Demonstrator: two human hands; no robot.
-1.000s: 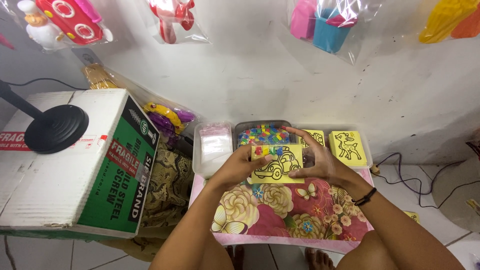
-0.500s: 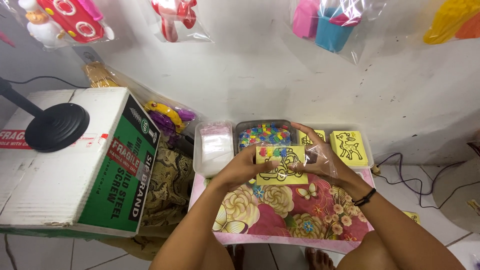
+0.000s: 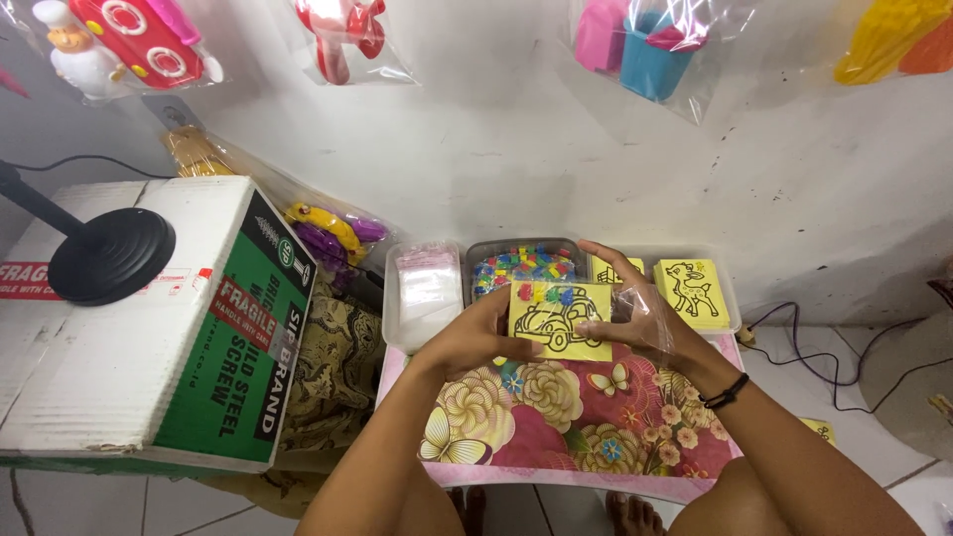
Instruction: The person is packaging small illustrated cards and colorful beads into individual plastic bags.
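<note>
A: How are the hands posed?

B: Both reach forward over a floral tray. The left hand pinches the left edge of a yellow card with a car outline; the right hand, fingers spread, holds a clear plastic sleeve against its right edge.

A: What packaging surrounds them?

B: A white-and-green cardboard box with a red slanted label sits left; bagged toys hang on the wall above.

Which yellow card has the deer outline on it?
The deer card lying on the stack in the right tray; the held card shows a car.
</note>
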